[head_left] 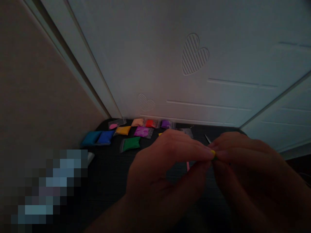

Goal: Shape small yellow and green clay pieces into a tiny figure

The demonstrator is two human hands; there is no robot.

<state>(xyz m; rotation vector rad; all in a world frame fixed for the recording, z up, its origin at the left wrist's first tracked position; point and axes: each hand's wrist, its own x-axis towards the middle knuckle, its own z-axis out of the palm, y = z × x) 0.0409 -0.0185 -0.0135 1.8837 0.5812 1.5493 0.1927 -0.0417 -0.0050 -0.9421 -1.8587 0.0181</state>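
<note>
My left hand [165, 168] and my right hand [245, 168] meet in front of me over a dark mat [109, 174]. Their fingertips pinch together on a tiny yellow piece of clay [213, 152]. A thin pink stick [188, 166] shows just below my left fingers. A slim pointed tool [208, 138] pokes up behind my right fingers; which hand holds it is hidden. The scene is very dim.
Several small bags of coloured clay lie at the mat's far edge: blue [98, 137], green [131, 143], yellow [123, 130], magenta [142, 131], orange [138, 122], red [151, 123], purple [166, 123]. A white cabinet door [194, 64] with heart reliefs rises behind. A blurred patch sits lower left.
</note>
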